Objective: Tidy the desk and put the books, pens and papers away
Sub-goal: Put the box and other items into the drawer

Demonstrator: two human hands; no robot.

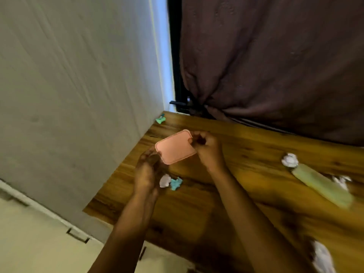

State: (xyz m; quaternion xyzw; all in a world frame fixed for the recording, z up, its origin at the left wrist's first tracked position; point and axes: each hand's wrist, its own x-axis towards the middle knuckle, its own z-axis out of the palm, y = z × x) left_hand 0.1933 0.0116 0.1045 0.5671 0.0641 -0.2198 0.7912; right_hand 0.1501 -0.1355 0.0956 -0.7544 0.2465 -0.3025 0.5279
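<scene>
Both arms are reaching forward over the wooden surface (246,186), holding a flat pink case (175,147) between 2 hands, near the corner where the surface is meeting the wall. The left hand (146,170) is cupping the case's near-left corner, its grip curling around that edge. The right hand (206,148) is pinching the far-right corner with bent knuckles, its grip also holding the case. The case is showing as a rounded rectangle with a raised rim, tilting slightly. Beside the left wrist, a white paper ball (165,180) and a teal scrap (175,183) are lying together on the surface. Further right, another crumpled white paper (290,160) is sitting at the end of a pale green strip (323,187).
</scene>
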